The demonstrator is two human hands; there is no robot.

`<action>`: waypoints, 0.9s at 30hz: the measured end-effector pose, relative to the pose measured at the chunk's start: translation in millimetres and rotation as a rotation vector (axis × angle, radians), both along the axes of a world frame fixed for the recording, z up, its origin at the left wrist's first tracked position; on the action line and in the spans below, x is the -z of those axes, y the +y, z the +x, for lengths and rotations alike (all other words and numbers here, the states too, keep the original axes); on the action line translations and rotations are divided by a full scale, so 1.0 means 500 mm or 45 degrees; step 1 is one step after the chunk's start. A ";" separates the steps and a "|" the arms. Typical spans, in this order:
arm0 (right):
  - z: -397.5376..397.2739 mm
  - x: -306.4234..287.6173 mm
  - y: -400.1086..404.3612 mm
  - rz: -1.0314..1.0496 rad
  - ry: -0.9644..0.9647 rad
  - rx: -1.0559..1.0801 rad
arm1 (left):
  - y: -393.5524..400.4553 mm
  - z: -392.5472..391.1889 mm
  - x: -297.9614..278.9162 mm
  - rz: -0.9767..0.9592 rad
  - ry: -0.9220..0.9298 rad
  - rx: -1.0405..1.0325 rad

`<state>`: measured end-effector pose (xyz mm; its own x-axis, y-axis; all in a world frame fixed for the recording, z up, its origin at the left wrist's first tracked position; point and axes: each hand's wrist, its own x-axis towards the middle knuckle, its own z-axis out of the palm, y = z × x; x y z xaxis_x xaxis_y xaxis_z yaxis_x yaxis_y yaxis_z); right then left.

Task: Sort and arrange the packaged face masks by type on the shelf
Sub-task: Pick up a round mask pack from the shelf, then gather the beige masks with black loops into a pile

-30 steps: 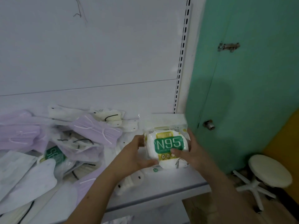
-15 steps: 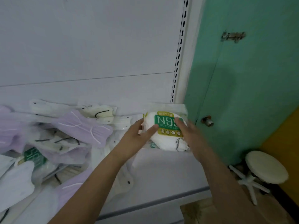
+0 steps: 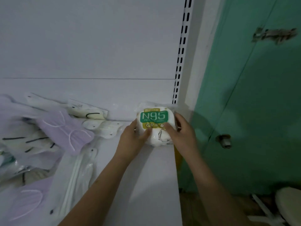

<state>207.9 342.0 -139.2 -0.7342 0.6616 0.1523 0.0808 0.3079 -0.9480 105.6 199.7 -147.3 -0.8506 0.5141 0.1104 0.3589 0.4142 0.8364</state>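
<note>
Both hands are on the N95 pack right now, one each side. The left hand has its fingers curled round the pack's left edge, thumb lying across the front just under the yellow strip. The right hand does the same on the other side, fingers wrapped behind the right edge and thumb pressing the front, so it's pinched from both sides rather than lying loose. The pack sits at the far right end of the shelf, right in the back corner against the back panel and beside the slotted upright, label facing up and readable. Compared to a second ago, the pack has gone from near the front of the shelf, held up off it, all the way back into that corner, and the arms have stretched out with it. The jumbled pile of purple masks and white masks is off to the left, well apart from the pack.
</note>
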 end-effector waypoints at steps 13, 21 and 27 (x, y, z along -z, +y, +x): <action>-0.020 -0.070 -0.036 0.616 0.107 0.473 | -0.133 0.020 -0.082 -0.309 0.300 -0.404; -0.125 -0.087 -0.251 0.291 -0.301 -0.626 | -0.388 0.085 -0.053 -1.161 0.000 -0.636; -0.116 -0.077 -0.324 0.269 -0.525 -0.825 | -0.396 0.082 -0.056 -0.479 -0.055 -0.637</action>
<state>149.9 180.0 -100.9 -0.9874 0.0713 -0.1414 0.1562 0.5835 -0.7970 146.4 1.6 -119.1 -0.9980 0.0495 -0.0404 0.0146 0.7923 0.6100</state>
